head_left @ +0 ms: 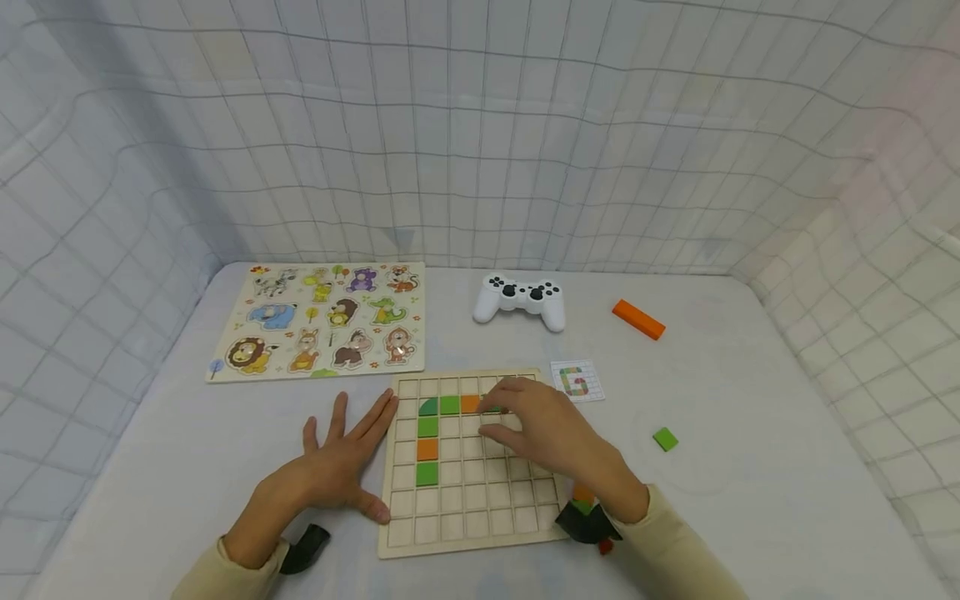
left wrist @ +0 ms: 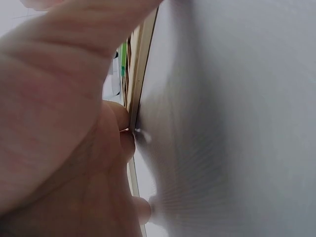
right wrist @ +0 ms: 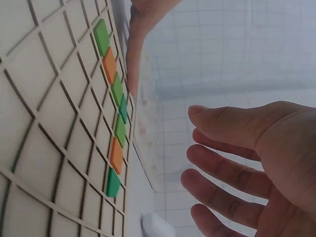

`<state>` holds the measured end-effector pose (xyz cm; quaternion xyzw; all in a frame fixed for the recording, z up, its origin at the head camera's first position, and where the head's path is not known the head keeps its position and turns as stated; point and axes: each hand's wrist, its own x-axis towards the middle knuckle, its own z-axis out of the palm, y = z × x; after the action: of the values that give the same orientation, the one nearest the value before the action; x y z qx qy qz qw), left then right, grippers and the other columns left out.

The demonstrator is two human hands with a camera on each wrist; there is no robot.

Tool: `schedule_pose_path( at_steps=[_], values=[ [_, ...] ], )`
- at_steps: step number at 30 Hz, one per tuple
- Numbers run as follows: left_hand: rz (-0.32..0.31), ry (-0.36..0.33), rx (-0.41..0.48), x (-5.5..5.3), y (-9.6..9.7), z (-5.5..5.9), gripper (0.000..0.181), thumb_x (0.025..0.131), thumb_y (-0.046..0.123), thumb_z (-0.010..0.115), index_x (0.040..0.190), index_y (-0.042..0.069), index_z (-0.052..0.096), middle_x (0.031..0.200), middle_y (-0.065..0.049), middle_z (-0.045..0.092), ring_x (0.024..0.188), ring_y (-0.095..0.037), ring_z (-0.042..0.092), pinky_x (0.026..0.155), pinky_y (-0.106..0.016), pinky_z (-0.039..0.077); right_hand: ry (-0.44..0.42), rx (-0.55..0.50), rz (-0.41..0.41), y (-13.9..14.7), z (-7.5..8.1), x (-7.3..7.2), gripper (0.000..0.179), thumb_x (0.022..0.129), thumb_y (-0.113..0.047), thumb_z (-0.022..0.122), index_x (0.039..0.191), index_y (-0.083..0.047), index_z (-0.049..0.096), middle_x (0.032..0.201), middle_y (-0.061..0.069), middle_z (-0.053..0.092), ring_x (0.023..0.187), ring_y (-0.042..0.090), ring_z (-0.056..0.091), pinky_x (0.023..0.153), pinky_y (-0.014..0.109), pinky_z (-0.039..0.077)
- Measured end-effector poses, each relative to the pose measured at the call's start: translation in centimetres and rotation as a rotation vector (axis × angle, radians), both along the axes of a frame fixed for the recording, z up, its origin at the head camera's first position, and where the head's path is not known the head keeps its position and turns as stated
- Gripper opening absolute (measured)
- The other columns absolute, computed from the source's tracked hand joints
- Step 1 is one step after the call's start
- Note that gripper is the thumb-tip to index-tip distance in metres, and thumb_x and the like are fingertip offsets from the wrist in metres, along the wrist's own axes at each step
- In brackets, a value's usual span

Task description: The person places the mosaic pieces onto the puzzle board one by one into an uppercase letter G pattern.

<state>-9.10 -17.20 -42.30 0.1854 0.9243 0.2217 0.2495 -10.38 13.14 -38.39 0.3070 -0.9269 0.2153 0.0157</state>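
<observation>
A wooden grid board (head_left: 480,500) lies flat on the table. Along its upper row sit a dark green tile with a rounded corner (head_left: 428,407), a green tile (head_left: 449,405), an orange tile (head_left: 469,404) and a teal tile (right wrist: 113,183), the last partly hidden by fingers in the head view. Green and orange tiles (head_left: 427,449) run down one column. My left hand (head_left: 339,467) is spread on the table, fingertips and thumb at the board's left edge. Over the board's upper right hovers my right hand (head_left: 536,421), its fingers relaxed and nothing between them.
An animal puzzle board (head_left: 360,333) lies at the back left. Behind the grid are a white game controller (head_left: 521,300) and an orange block (head_left: 639,320). A pattern card (head_left: 592,375) touches the right side; a loose green tile (head_left: 665,439) lies farther right. More tiles (head_left: 582,493) show under my right wrist.
</observation>
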Motion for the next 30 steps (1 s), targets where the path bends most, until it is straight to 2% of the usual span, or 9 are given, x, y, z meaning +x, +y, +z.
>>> schedule_pose_path(
  at_steps=[6, 10, 14, 21, 30],
  values=[
    [0.001, 0.004, -0.003, -0.1, -0.2, 0.1, 0.149, 0.051, 0.058, 0.09, 0.163, 0.016, 0.0, 0.17, -0.008, -0.009, 0.142, -0.06, -0.025, 0.098, -0.085, -0.013, -0.007, -0.023, -0.073, 2.9, 0.8, -0.8, 0.023, 0.09, -0.027, 0.077, 0.11, -0.016, 0.073, 0.111, -0.007, 0.071, 0.093, 0.015, 0.067, 0.074, 0.028, 0.053],
    [0.002, 0.002, -0.004, -0.1, -0.2, 0.1, 0.148, 0.051, 0.058, 0.09, 0.163, 0.016, 0.001, 0.17, -0.008, -0.009, 0.142, -0.06, -0.025, 0.099, -0.085, -0.013, -0.064, 0.002, -0.125, 5.0, 0.4, -0.9, 0.023, 0.09, -0.027, 0.077, 0.11, -0.016, 0.074, 0.111, -0.005, 0.072, 0.094, 0.014, 0.066, 0.075, 0.03, 0.053],
    [0.009, -0.004, -0.006, 0.0, 0.0, -0.1, 0.148, 0.051, 0.059, 0.09, 0.163, 0.017, 0.002, 0.17, -0.008, -0.008, 0.143, -0.059, -0.026, 0.1, -0.084, -0.014, -0.14, 0.037, -0.171, 6.8, -0.7, -0.6, 0.023, 0.089, -0.026, 0.077, 0.109, -0.016, 0.075, 0.107, -0.004, 0.072, 0.094, 0.016, 0.065, 0.074, 0.029, 0.052],
    [0.012, -0.013, 0.002, 0.1, -0.1, 0.1, 0.148, 0.052, 0.058, 0.09, 0.163, 0.016, 0.001, 0.17, -0.008, -0.009, 0.142, -0.06, -0.026, 0.099, -0.084, -0.014, -0.183, 0.055, -0.177, 8.4, -2.7, -0.4, 0.026, 0.084, -0.023, 0.082, 0.108, -0.017, 0.074, 0.1, -0.007, 0.072, 0.092, 0.014, 0.062, 0.076, 0.029, 0.051],
    [0.01, -0.018, -0.015, 0.0, -0.1, -0.1, 0.148, 0.052, 0.06, 0.088, 0.163, 0.019, -0.001, 0.17, -0.006, -0.01, 0.143, -0.058, -0.027, 0.1, -0.083, -0.014, -0.231, 0.048, -0.152, 8.8, -3.3, -0.7, 0.026, 0.084, -0.021, 0.082, 0.108, -0.018, 0.073, 0.1, -0.009, 0.071, 0.093, 0.012, 0.059, 0.08, 0.03, 0.052]
  ],
)
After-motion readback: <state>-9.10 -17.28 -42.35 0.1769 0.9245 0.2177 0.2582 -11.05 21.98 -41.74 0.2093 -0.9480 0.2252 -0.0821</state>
